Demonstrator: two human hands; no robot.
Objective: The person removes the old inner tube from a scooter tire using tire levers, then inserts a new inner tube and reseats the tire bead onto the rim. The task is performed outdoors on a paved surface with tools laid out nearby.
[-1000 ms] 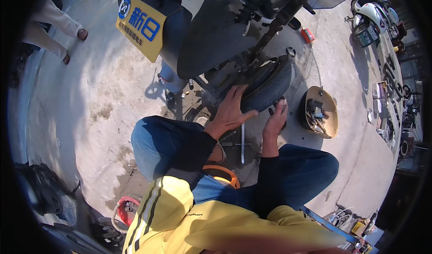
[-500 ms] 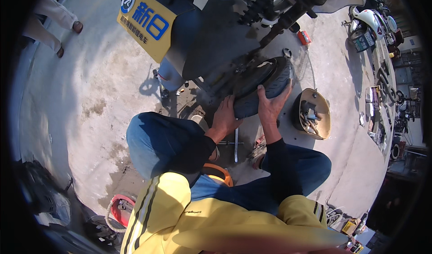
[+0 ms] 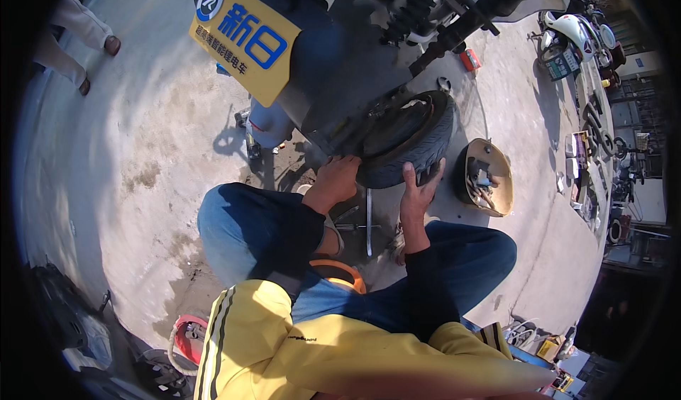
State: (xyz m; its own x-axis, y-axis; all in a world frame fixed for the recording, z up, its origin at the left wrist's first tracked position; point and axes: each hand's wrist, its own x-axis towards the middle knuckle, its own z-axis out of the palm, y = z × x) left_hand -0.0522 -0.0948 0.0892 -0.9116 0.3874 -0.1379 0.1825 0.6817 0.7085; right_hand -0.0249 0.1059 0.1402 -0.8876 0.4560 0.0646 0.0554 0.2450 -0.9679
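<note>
A scooter wheel (image 3: 441,145) with a black tyre lies tilted beneath the dark body of a scooter. My left hand (image 3: 336,182) is at the wheel's near left edge, its fingers curled and closed there; their tips are partly hidden. Against the near right side of the tread is my right hand (image 3: 417,203), thumb and fingers spread apart. A metal cross wrench (image 3: 369,224) rests on the ground between my feet. The yellow panel (image 3: 245,40) on the scooter hangs above, to the left.
To the right stands a bucket (image 3: 502,181) with tools and parts inside. A small red box (image 3: 469,60) lies beyond the wheel. Another person's legs (image 3: 81,28) are at the far left. A white scooter (image 3: 571,35) and shop clutter line the right.
My left hand has slid left and curled its fingers at the wheel's edge. My right hand has moved down along the tread, nearer to me. The wheel has tilted a little.
</note>
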